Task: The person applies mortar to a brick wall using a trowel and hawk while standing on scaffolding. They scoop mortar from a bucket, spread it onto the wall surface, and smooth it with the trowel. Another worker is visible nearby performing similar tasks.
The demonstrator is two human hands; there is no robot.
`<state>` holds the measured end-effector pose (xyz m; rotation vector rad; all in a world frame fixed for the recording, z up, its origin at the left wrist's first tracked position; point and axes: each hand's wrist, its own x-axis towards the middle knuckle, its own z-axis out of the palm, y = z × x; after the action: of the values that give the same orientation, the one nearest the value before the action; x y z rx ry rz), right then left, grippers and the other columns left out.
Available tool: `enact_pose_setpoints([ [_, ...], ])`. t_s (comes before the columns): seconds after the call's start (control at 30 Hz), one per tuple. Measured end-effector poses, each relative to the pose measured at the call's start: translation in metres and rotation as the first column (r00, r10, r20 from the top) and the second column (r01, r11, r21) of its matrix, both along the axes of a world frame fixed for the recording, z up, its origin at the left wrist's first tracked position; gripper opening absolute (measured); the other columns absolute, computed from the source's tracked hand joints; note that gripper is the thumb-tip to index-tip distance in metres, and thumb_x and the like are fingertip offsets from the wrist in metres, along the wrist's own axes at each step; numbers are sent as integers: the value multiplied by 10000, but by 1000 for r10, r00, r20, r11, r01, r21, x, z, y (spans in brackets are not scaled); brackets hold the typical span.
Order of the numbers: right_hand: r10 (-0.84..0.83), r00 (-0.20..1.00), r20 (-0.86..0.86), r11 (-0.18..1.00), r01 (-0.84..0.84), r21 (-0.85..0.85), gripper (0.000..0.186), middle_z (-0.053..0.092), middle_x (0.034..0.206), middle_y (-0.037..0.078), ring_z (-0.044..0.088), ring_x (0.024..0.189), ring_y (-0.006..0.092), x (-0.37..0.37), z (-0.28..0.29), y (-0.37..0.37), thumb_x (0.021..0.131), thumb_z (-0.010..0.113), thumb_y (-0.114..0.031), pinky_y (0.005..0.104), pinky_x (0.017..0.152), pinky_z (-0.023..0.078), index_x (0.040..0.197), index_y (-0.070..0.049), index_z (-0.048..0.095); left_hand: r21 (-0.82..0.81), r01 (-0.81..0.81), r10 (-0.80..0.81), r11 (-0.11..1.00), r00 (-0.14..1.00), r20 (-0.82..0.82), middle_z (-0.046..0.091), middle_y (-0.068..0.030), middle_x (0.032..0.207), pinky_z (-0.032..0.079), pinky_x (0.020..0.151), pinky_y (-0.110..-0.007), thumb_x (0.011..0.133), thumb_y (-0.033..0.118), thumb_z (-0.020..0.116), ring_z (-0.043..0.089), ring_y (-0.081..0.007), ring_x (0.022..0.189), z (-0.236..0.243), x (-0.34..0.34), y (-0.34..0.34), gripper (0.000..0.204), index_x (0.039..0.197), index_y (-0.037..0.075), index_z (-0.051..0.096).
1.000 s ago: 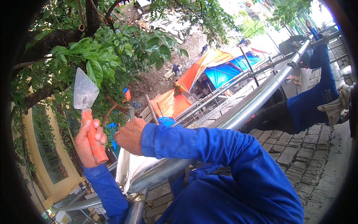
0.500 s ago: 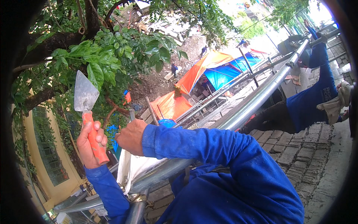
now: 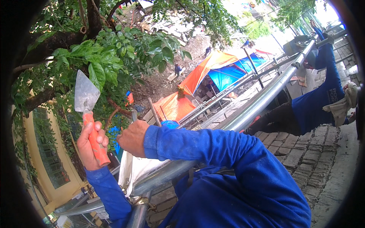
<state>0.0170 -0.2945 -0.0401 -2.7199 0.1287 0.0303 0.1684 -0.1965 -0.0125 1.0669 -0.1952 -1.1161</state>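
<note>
Upright in my left hand (image 3: pixel 87 150) is a pointing trowel (image 3: pixel 87 93), its grey pointed blade up and smeared. Fingers and thumb wrap around the orange handle (image 3: pixel 97 142). Beside it, a short way to the right, my right hand (image 3: pixel 133 139) is curled closed, its back toward me. A grey rod-like end (image 3: pixel 134 115) shows just above that fist; whether the hand grips it is hidden. Below the right hand hangs a white cloth or sack (image 3: pixel 131 171) beside a metal scaffold pipe (image 3: pixel 167 176).
A pipe clamp (image 3: pixel 140 201) joins pipes near my left forearm. A long rail (image 3: pixel 262 102) runs to the upper right. A co-worker in blue (image 3: pixel 313 104) is beyond it, by a brick surface (image 3: pixel 304 152). Leafy branches (image 3: pixel 99 72) reach close to the trowel. Orange and blue tarps (image 3: pixel 213 72) lie below.
Both hands and the trowel have shifted very slightly left. Both grips look the same.
</note>
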Motion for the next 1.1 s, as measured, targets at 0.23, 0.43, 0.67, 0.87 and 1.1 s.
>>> enact_pose_setpoints([
  [0.23,-2,1000,-11,1000,2,-1,178,674,705,129,690,687,304,0,-2,-1,770,620,-133,427,573,539,903,-16,630,-6,11,-10,1000,999,33,496,-53,859,467,450,-231,969,155,485,484,-76,542,0,-2,-1,403,1340,60,360],
  [0.43,-21,1000,12,1000,21,10,166,673,701,139,690,684,307,1,-4,0,761,624,-133,426,572,537,873,-10,625,17,-7,6,1000,999,36,513,-40,863,452,449,-230,958,163,496,479,-67,541,1,-2,-1,380,1315,71,402],
  [0.67,-22,1000,-15,999,23,35,147,677,718,136,693,696,303,0,0,-1,770,618,-128,425,594,539,868,-19,624,17,0,-1,1000,999,38,518,-41,867,453,453,-226,959,166,509,490,-66,550,1,-2,0,375,1301,54,404],
  [0.87,-14,1000,-21,999,15,46,155,682,735,134,695,711,301,0,1,-2,775,620,-129,423,600,540,888,-22,624,2,-6,6,1000,1000,26,514,-39,869,452,454,-226,960,159,508,485,-64,548,0,-1,0,397,1325,52,392],
  [1.1,-14,999,-35,999,16,38,171,684,747,144,695,716,302,1,1,-3,775,626,-132,425,611,541,898,-14,622,-4,4,-4,1000,1000,24,511,-38,864,455,456,-228,958,156,511,486,-63,547,1,-2,-1,388,1314,52,398],
])
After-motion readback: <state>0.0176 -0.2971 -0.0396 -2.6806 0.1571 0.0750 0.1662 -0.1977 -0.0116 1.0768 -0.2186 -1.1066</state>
